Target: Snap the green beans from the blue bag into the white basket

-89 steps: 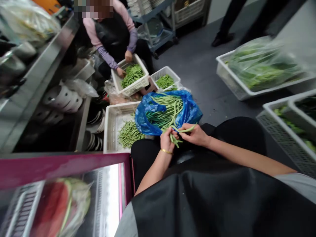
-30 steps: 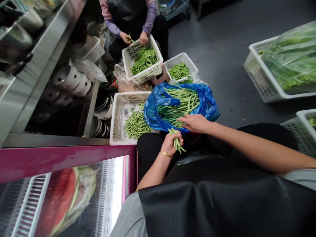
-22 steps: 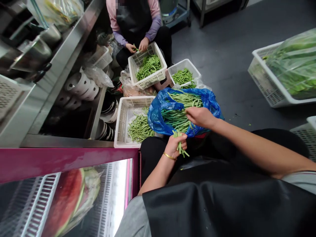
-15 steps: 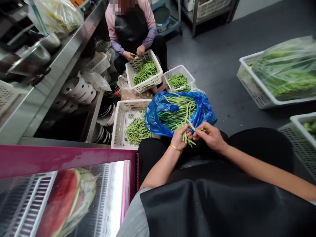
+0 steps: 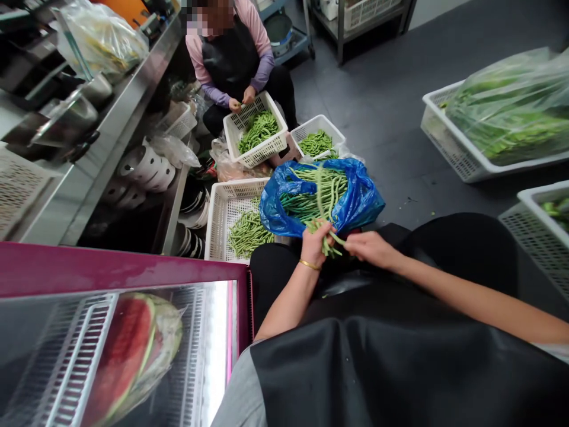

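Observation:
My left hand (image 5: 316, 242), with a gold bangle at the wrist, is closed round a small bunch of long green beans (image 5: 331, 247). Just right of it, my right hand (image 5: 370, 248) pinches the end of one bean that reaches across from the bunch. Both hands are over my lap, at the near edge of a blue plastic bag (image 5: 278, 209). Whole long beans (image 5: 335, 193) fill the open bag. On its left, a white basket (image 5: 217, 219) contains short bean pieces (image 5: 251, 236). Parts of the fingers are hidden by the beans and by each other.
Opposite, a person in a dark apron (image 5: 233, 53) handles beans over another white basket (image 5: 262, 157). A smaller bean basket (image 5: 340, 139) stands beside it. Bagged greens (image 5: 507, 118) lie in a crate at right. A glass-topped case (image 5: 191, 261) with watermelon is at near left.
My right hand has drawn slightly away from my left, and a bean now stretches between them. The whole view has shifted a little. The bunch stays in my left hand.

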Motion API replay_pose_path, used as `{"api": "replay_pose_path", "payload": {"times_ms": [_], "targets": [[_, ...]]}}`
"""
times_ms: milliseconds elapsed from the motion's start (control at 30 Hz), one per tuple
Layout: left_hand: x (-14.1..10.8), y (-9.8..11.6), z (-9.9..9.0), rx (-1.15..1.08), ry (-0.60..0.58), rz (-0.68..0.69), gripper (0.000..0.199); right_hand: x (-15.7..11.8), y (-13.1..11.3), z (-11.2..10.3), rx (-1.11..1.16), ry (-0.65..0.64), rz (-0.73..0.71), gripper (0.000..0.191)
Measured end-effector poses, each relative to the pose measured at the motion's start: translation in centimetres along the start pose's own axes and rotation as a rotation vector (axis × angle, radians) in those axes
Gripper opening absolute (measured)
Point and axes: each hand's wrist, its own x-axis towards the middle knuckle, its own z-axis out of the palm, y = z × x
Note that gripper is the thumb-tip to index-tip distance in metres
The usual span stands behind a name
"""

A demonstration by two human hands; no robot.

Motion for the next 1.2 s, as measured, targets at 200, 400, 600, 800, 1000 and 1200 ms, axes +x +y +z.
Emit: {"api": "replay_pose_path", "payload": {"times_ms": [200,400,600,800,1000,1200], "targets": [[-0.9,0.2,-1.0,-0.116,-0.061,-0.059,0.036,1.0,0.3,-4.8,0.446,0.06,0.162,0.036],[-1.3,-0.5,-1.6,0.131,-0.287,-0.195,0.034,2.7,-1.6,-4.3,0.222,-0.057,0.172,0.035],[-2.7,1.2,-0.8,0.009,-0.331,-0.04,0.039,4.5,-2.0,-0.8,0.752,0.201,0.239,0.036],[-0.7,4.2,-1.3,-0.027,-0.074,0.134,0.036,3.2,-1.3,2.3,0.733,0.191,0.281,0.037],[0.0,1.9,-1.0,0.2,-0.276,-0.227,0.043,4.6,-2.0,0.3,0.144,0.156,0.053,0.028],[0.7,1.4,-0.7,0.028,-0.002,-0.063,0.039,3.3,-2.3,-1.0,-0.163,0.214,-0.13,0.03]]}}
